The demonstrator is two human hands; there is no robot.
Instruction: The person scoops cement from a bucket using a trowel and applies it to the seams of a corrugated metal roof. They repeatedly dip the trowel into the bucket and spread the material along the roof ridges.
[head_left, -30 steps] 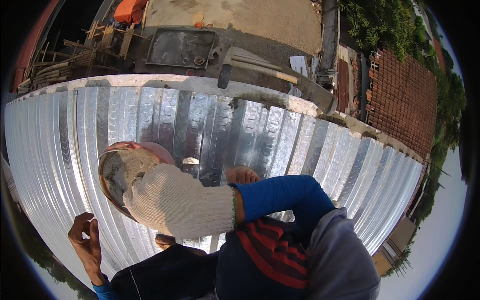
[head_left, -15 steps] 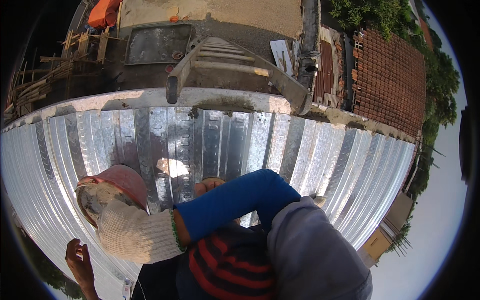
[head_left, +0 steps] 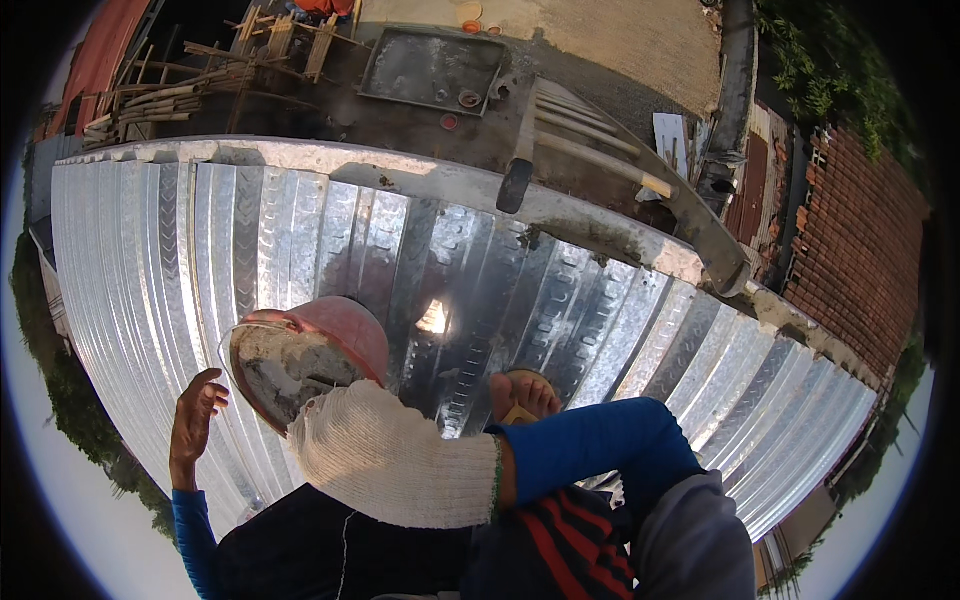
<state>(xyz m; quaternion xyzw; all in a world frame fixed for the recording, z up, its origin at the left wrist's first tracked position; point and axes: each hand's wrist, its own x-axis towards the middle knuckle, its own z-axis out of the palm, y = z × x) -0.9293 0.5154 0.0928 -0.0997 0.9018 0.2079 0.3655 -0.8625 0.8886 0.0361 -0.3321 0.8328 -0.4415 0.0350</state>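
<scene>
My right hand (head_left: 345, 425), in a knitted cream glove, comes across from the right to the lower rim of a tilted red bucket (head_left: 355, 335). Its fingers are mostly hidden by the glove's back and the rim, and appear closed on the bucket. Grey wet mortar (head_left: 290, 370) fills much of the bucket, whose mouth faces left. Off to the left, apart from the bucket, my bare left hand (head_left: 195, 415) is raised with nothing in it, fingers loosely bent and apart. Below both lies shiny corrugated metal decking (head_left: 480, 290).
A sandalled foot (head_left: 525, 395) rests on the decking. Along its far edge runs a concrete ledge (head_left: 440, 175), against which a wooden ladder (head_left: 600, 150) leans from the ground below. Down there are a mixing trough (head_left: 430, 70) and bamboo poles (head_left: 170, 105). A tiled roof (head_left: 860, 230) stands at right.
The view has turned, so decking, ladder and bucket appear farther right. My left hand has risen and its fingers are spread more. My right hand remains at the bucket.
</scene>
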